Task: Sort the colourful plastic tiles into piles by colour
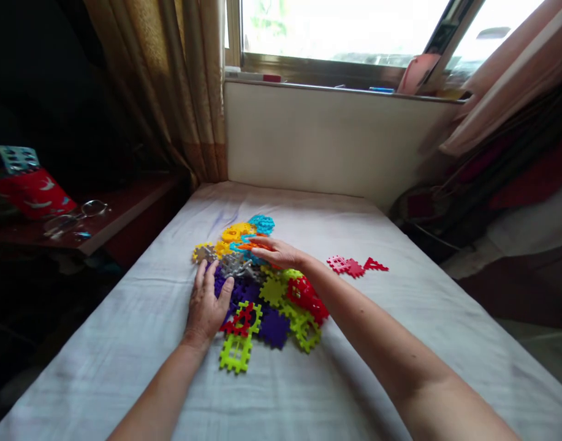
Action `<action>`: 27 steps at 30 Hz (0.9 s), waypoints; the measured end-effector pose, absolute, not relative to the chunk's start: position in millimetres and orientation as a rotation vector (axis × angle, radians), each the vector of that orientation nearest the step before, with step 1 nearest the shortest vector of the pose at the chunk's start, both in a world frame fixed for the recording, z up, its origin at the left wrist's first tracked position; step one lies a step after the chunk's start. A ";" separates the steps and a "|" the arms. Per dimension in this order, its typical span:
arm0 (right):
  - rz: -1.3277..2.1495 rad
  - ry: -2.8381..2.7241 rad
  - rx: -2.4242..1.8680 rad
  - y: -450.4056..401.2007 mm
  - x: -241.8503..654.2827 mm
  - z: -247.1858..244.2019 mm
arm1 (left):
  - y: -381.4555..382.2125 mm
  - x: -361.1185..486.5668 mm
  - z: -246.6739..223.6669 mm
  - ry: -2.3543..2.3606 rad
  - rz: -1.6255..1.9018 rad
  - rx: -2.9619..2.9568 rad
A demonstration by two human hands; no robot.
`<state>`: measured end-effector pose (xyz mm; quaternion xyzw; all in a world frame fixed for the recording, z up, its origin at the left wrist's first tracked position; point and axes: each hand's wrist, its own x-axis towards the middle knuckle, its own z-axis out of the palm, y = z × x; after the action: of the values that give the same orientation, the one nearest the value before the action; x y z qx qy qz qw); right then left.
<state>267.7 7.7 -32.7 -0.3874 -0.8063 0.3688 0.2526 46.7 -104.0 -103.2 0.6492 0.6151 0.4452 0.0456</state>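
A heap of flat plastic interlocking pieces lies on the sheet, grouped roughly by colour. My left hand (pixel 210 300) rests at the heap's left edge, fingers spread, touching the purple pieces (pixel 248 291) near the grey pieces (pixel 237 266). Over the orange pieces (pixel 262 244) my right hand (pixel 278 251) reaches with fingers extended; whether it presses on them I cannot tell. Yellow pieces (pixel 237 233) and blue pieces (pixel 262 223) lie at the back. Towards me are lime-green pieces (pixel 235 354) and a red triangular piece (pixel 241 321). More red pieces (pixel 303 295) lie partly behind my right forearm.
Apart on the right sit a few red pieces (pixel 354 267) and a red triangle (pixel 375 264). A white sheet (pixel 138 343) covers the surface. On the dark side table (pixel 124 211) at left are glasses (pixel 94 209) and a red pouch (pixel 37 193). Clothes hang at right.
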 end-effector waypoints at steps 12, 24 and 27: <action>0.276 -1.129 -2.542 -73.0 453.6 -46.5 | -99.6 52.2 -105.0 1.787 1.471 1.982; 0.551 -1.751 -1.805 -51.5 270.5 -62.4 | -95.0 53.6 -100.5 1.643 1.368 1.980; 0.580 -1.795 -1.665 -65.6 264.8 -41.1 | -94.7 42.6 -93.9 1.634 1.356 1.877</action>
<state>264.8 -65.6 -41.1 -0.6297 -0.6788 0.2195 0.3075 42.6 -94.7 -93.9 0.6545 0.5698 0.4728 0.1530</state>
